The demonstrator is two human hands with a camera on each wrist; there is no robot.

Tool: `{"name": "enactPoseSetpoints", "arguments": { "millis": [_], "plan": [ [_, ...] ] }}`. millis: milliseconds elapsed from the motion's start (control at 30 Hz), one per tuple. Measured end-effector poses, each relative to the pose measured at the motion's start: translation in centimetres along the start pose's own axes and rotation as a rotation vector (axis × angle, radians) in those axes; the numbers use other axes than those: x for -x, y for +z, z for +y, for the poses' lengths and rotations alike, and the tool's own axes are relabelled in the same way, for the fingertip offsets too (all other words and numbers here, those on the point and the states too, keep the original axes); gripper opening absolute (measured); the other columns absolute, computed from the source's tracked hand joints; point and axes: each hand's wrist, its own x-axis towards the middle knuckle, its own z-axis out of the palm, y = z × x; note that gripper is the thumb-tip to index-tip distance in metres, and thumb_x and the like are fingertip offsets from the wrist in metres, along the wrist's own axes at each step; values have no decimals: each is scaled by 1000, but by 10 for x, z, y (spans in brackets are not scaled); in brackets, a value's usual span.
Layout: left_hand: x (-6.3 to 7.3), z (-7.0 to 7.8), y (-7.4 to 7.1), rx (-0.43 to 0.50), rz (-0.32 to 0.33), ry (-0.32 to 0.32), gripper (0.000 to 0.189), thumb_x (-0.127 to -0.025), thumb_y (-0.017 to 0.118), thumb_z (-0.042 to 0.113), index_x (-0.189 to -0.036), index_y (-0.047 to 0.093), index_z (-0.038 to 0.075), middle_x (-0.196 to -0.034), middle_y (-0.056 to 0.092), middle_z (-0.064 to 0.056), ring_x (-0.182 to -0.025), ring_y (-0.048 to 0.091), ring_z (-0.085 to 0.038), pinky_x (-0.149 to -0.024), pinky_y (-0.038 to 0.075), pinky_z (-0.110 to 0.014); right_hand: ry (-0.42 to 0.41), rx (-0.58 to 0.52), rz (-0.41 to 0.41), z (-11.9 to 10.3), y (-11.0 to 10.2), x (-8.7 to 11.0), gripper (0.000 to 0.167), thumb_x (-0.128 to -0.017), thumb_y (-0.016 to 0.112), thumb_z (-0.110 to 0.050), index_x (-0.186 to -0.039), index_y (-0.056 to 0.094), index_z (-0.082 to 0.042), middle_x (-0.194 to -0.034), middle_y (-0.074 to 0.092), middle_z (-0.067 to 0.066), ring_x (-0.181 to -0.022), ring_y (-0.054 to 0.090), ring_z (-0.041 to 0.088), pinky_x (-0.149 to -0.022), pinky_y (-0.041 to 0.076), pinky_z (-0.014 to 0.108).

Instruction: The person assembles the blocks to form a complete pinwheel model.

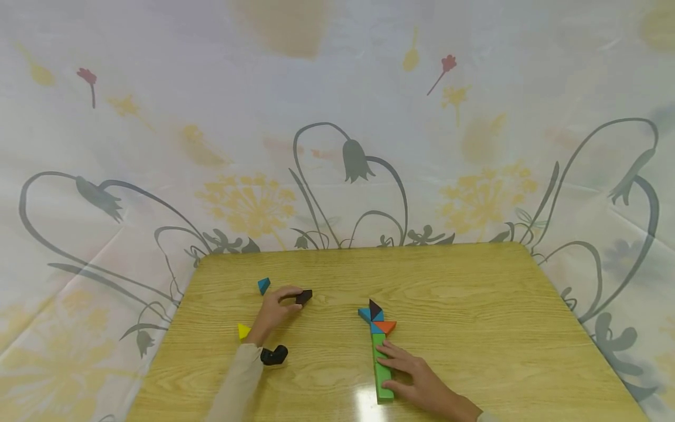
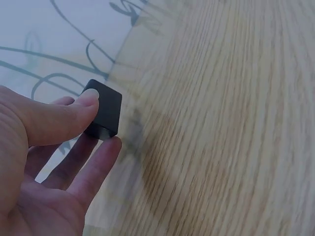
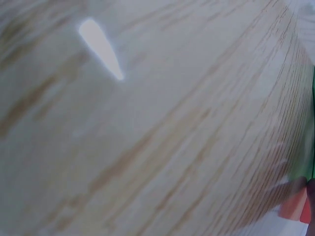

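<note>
In the head view my left hand (image 1: pixel 274 313) pinches a small black block (image 1: pixel 304 297) between thumb and fingers. The left wrist view shows this block's flat slanted face (image 2: pixel 109 110) under the thumb. My right hand (image 1: pixel 419 378) rests its spread fingers along the right side of a column of green blocks (image 1: pixel 384 384). At the column's far end sit blue triangular blocks (image 1: pixel 364 315), an orange-red triangle (image 1: pixel 385 326) and a dark brown triangle (image 1: pixel 375 309). The right wrist view catches only the red piece (image 3: pixel 295 206) and fingertips at its right edge.
A blue block (image 1: pixel 263 285) lies beyond my left hand, and a yellow block (image 1: pixel 244 331) is partly hidden by the left wrist. A black rounded device (image 1: pixel 274 355) shows beside that wrist. Behind the wooden table (image 1: pixel 474 281) hangs a flower-printed cloth (image 1: pixel 337 88).
</note>
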Motion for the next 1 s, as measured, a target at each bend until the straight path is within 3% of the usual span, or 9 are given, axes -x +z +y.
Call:
{"name": "enactPoseSetpoints", "arguments": {
  "millis": [467,733,800,900,1000],
  "plan": [
    [7,7,20,44,-102,45,34,-83,68,-5,-116,67,2,-125,59,-15,-120,49,-36,-99,41,-52,-31,-33,11,-38,-16,-13,40,-84,70,-7,-118,60,11,-130,50,29,-120,39,53,-104,31,21],
    [18,40,27,34,-180,117,32,-84,63,-11,-115,64,-8,-123,57,-24,-118,49,-41,-97,41,-55,-42,-38,20,-36,-15,-12,39,-83,70,-6,-118,60,11,-130,51,29,-121,39,52,-105,31,21],
    [18,41,29,34,-196,128,31,-83,63,-12,-114,64,-8,-123,56,-25,-119,48,-42,-97,40,-56,-46,-39,24,-35,-14,-12,39,-83,70,-5,-118,60,11,-129,51,29,-121,39,52,-105,30,20],
    [13,28,35,32,-212,151,31,-84,63,-9,-115,65,-4,-124,56,-23,-120,47,-41,-98,40,-55,-48,-41,26,-30,-12,-10,40,-83,70,-7,-119,61,9,-130,51,28,-122,39,50,-104,29,19],
    [8,19,40,34,-227,130,32,-85,65,-6,-116,66,1,-126,57,-18,-124,45,-37,-101,38,-53,-38,-36,15,-15,-6,-6,41,-86,69,-13,-123,60,5,-134,49,23,-128,37,44,-105,28,19]
  ]
}}
